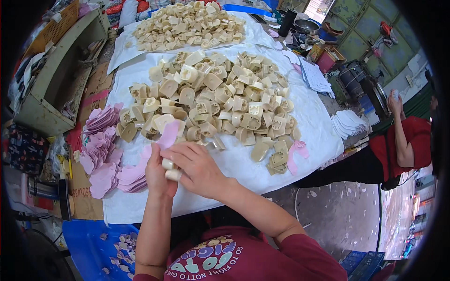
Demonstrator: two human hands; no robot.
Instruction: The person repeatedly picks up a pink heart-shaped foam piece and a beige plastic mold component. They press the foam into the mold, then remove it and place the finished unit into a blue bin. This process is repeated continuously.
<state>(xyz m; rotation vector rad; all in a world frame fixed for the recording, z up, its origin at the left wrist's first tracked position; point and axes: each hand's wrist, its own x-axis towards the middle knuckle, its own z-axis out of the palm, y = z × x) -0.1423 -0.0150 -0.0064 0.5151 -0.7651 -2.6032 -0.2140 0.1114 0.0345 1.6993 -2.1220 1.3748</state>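
My left hand and my right hand meet over the near edge of the cloth-covered table. Between them is a small cream shoe heel, partly covered by the fingers. A curved pink cut-out piece sticks up from the hands; its lower end is hidden. Both hands are closed, the right one bent over the heel from above. Just beyond lies a wide heap of cream heels. To the left, stacks of pink cut-out pieces fan out. One loose pink piece rests at the heap's right.
A second heap of heels covers the far end of the white cloth. Below the table's left corner stands a blue bin with small pinkish pieces inside. White cut-outs lie at the right edge. Another person stands at right.
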